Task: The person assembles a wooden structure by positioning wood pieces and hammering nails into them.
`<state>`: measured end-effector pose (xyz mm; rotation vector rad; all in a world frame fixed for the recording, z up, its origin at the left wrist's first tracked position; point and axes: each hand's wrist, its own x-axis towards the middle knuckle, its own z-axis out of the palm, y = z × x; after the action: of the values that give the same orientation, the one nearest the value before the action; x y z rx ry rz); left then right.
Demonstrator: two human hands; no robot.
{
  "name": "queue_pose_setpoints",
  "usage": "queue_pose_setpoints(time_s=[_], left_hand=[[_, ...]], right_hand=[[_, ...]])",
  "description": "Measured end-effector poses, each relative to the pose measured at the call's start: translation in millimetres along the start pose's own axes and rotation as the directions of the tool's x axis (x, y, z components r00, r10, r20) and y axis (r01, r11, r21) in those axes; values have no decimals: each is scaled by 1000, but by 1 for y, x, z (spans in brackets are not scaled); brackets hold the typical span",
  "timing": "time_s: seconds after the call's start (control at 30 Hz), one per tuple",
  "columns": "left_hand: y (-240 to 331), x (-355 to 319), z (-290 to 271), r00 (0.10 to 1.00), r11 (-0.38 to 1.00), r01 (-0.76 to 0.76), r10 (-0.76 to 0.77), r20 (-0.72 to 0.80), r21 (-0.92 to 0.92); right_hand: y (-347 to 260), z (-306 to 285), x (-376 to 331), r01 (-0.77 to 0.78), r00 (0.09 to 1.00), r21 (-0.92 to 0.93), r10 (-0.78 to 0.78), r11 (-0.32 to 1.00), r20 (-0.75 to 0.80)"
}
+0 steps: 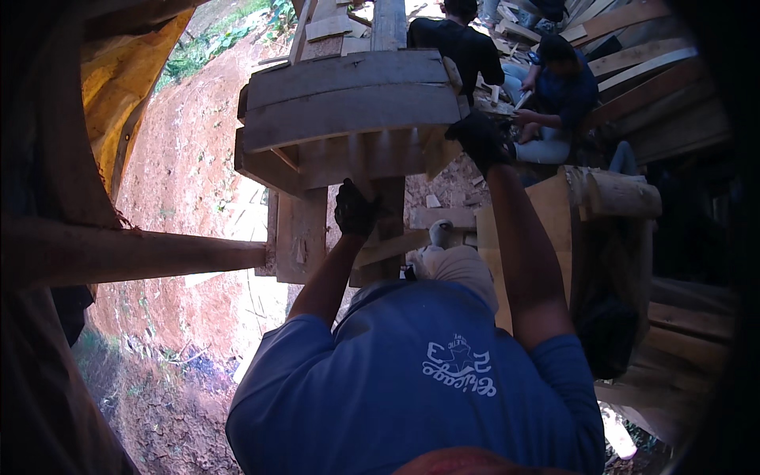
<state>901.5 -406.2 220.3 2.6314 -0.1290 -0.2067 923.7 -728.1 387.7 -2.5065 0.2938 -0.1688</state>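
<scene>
In the head view, the only one you have here, your dark-gloved left hand [354, 210] is up in front of you with its fingers curled, just below the wooden box [348, 119]; whether it has hold of anything you cannot tell, since its palm side is hidden. Your right hand [480, 141], also dark-gloved, is raised higher and farther out, its fingertips at the right end of the box; its fingers are partly bent, but the shadow there does not let you tell how firmly they close on the wood. The box is ahead of you, above the middle of the view, with a bowed plank front and a hollow facing you. Below its underside, near your left hand, upright boards [302, 237] stand. To your right is another wooden piece [526, 226] with a broad pale face. A round pole [158, 255] reaches in from your left, below a yellow sheet [119, 99], with a reddish earth slope [214, 134] beyond. Past your right hand, a person in a dark blue top [566, 95] sits beside a person in black [451, 39], near stacked planks [649, 63].
</scene>
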Motion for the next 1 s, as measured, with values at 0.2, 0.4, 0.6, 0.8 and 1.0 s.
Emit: queue_pose_setpoints(time_s=[0.2,0.4,0.6,0.8,1.0], left_hand=[[24,-75,-3,608,607,-793,794,-22,-47],[22,-82,63,718,746,-666,634,287,20],[14,-84,103,717,742,-670,645,264,7],[3,-90,116,654,669,-736,664,362,102],[32,-107,58,558,613,-790,699,447,27]], right_hand=[[8,0,-5,257,964,-344,-265,903,22],[26,16,5,75,997,-7,-75,997,-21],[26,15,3,119,992,-1,-119,993,-36],[17,8,-2,146,988,-65,-148,987,-33],[23,8,4,83,996,-85,-80,993,40]])
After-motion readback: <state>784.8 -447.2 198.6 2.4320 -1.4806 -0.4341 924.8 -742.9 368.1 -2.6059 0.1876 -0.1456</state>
